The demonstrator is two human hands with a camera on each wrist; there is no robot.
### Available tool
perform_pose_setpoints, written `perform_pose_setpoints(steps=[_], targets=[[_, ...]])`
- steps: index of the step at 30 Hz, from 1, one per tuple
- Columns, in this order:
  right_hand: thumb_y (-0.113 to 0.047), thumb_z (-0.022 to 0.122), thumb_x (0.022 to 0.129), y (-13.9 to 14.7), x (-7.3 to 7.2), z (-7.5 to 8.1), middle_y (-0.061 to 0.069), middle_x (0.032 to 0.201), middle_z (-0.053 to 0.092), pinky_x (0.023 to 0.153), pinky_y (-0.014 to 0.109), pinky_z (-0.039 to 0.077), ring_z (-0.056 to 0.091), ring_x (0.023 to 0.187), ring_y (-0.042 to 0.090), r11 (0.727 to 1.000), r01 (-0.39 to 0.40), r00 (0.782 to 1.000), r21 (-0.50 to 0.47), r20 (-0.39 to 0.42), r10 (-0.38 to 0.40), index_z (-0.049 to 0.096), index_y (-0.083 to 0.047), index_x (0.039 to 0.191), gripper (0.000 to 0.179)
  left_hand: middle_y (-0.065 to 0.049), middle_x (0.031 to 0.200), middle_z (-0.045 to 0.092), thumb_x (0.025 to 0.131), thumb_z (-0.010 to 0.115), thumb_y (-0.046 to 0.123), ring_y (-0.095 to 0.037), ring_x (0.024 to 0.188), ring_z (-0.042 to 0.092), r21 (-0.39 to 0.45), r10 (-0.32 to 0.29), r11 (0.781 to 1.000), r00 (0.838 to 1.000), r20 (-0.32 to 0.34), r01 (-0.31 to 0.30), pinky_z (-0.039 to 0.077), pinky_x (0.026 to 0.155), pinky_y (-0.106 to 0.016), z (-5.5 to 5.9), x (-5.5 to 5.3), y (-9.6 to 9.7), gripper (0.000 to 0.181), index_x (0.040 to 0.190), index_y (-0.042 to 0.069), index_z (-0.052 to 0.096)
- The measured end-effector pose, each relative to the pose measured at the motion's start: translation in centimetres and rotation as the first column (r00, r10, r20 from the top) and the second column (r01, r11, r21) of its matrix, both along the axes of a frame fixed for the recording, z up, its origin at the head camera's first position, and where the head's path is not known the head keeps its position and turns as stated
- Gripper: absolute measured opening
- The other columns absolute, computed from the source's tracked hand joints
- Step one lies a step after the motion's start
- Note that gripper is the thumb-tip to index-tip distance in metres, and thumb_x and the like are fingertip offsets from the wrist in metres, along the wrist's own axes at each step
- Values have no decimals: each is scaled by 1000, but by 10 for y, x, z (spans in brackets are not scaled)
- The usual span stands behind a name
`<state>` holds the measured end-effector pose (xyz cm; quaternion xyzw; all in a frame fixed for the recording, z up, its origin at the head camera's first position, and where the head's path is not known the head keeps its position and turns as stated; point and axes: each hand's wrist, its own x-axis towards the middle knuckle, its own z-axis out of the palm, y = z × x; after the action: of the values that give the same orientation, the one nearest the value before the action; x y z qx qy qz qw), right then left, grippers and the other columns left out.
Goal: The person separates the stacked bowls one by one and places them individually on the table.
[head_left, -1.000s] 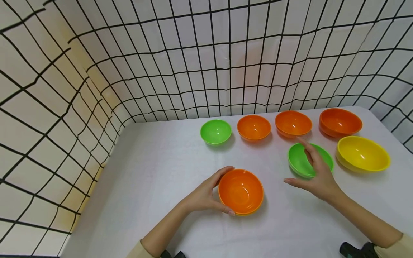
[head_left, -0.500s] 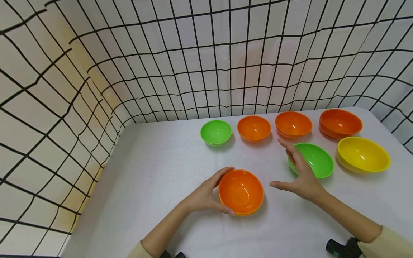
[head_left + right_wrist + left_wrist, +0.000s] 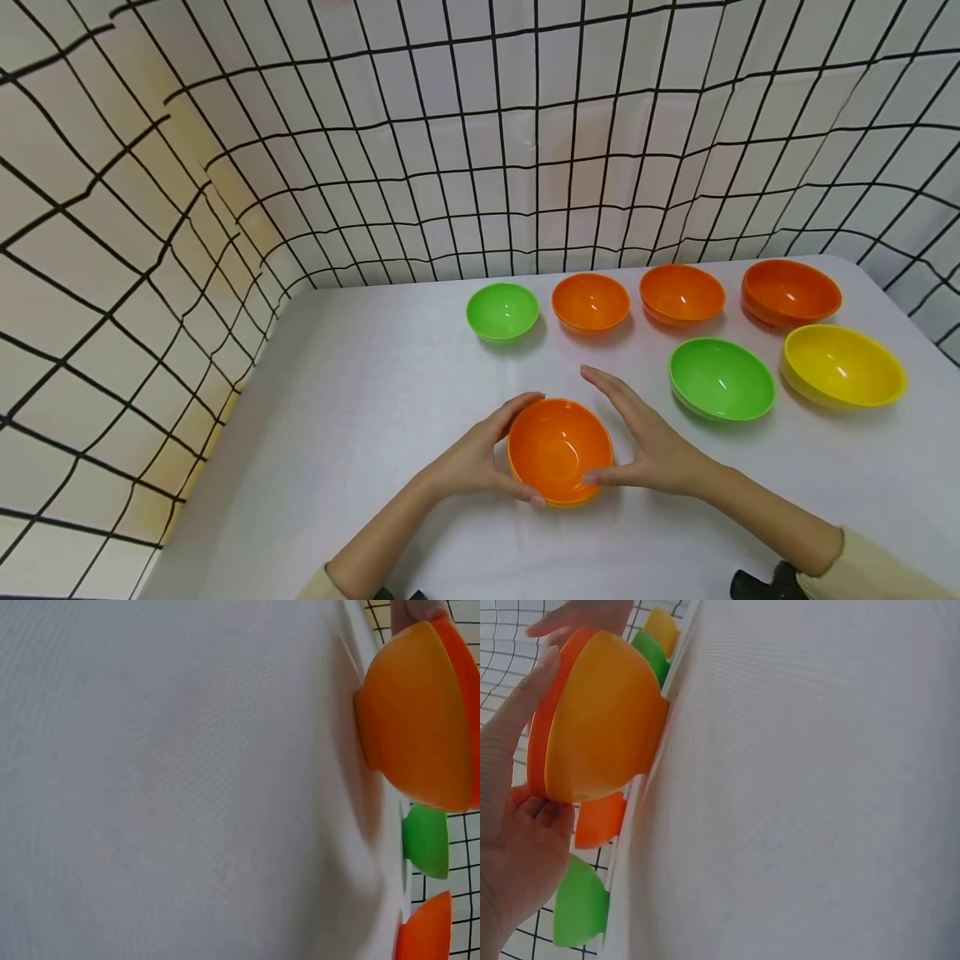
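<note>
A red-orange bowl (image 3: 557, 442) sits nested in a lighter orange bowl (image 3: 604, 716), whose foot stands on the white-covered table. My left hand (image 3: 480, 458) holds the pair from the left, fingers at the far side and thumb at the near rim. My right hand (image 3: 656, 454) is spread at the right side of the bowls, its thumb overlapping the near right rim in the head view. Just right of that hand is a green bowl (image 3: 722, 379). In the right wrist view the lighter bowl shows from the side, and the right hand's fingers are out of sight.
Along the back stand a small green bowl (image 3: 502, 312), an orange bowl (image 3: 591, 302), another orange bowl (image 3: 682, 294) and a larger red-orange bowl (image 3: 791, 292). A yellow bowl (image 3: 843, 367) is at the right. White walls with a black grid (image 3: 450, 167) bound the table.
My right hand has moved left, from over the green bowl to the right side of the nested bowls. The left hand and the bowls have stayed put.
</note>
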<state>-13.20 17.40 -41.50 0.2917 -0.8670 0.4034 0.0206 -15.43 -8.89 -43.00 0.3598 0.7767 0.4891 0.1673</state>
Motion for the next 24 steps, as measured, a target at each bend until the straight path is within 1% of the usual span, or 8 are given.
perform_pose_setpoints(steps=[3,10,19,24], targets=[[-40,84,63,-2,0,-3,6,149,25,99,61,33,28,134,26,1000,-4,1000,7,7,4,16,-22,148,110,9,143,35,63,85,32,-10,131,35,2,0,1000,1000,-1,0,30,109,-34,-1,1,0,105,145,22,21],[-48,80,65,-6,2,-7,3,150,25,98,60,35,29,134,27,999,-31,999,29,45,30,15,-25,148,107,9,143,36,64,84,33,-10,131,35,1,0,1000,1000,-4,0,30,109,-35,-2,1,0,104,145,23,21],[-60,75,62,-14,5,-9,-3,151,22,101,50,38,29,134,20,995,-62,989,74,138,51,14,-28,148,109,9,143,35,63,85,31,-9,131,35,-10,2,1000,1000,-5,-2,31,109,-33,-1,1,0,105,145,25,21],[-63,74,61,-17,6,-10,-3,149,24,98,47,42,34,131,19,994,-72,988,85,142,60,13,-25,148,113,9,143,35,63,85,32,-10,131,35,-5,3,1000,1000,-2,-3,30,109,-33,-1,1,0,105,145,25,21]])
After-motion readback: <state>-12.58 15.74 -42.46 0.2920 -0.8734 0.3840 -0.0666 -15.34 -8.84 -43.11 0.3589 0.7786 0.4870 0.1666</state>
